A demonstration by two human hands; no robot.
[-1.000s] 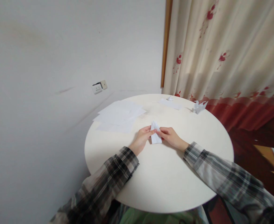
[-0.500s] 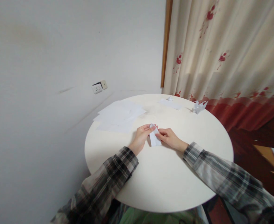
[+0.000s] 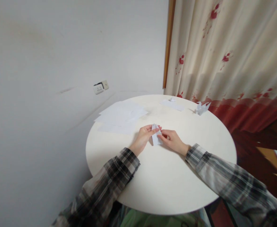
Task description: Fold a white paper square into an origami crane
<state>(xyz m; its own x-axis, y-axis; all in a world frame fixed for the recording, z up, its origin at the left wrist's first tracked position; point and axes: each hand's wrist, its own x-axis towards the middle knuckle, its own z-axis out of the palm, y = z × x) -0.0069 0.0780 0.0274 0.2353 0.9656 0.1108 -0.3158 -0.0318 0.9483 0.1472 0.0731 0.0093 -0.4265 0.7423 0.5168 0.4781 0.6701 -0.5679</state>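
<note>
Between my two hands is a small piece of folded white paper (image 3: pixel 155 138), narrow at its far end and wider toward me. My left hand (image 3: pixel 143 137) is closed on its left side and upper part, with the thumb lying across the front. From the right, my right hand (image 3: pixel 172 138) pinches the paper's right edge between thumb and fingers. Some fingertips are hidden behind the paper. Both hands are just above the middle of the round white table (image 3: pixel 169 183).
Loose white sheets (image 3: pixel 119 115) lie at the table's back left. At the back, a small folded paper piece (image 3: pixel 172 99) sits by a flat sheet (image 3: pixel 173 105). A folded paper figure (image 3: pixel 201 108) stands at the right edge. A wall and a curtain (image 3: pixel 200 63) border the table.
The folded paper has shifted very slightly away from me, and its near end looks shorter. My right thumb lies a little further along its edge. Both hands keep their hold.
</note>
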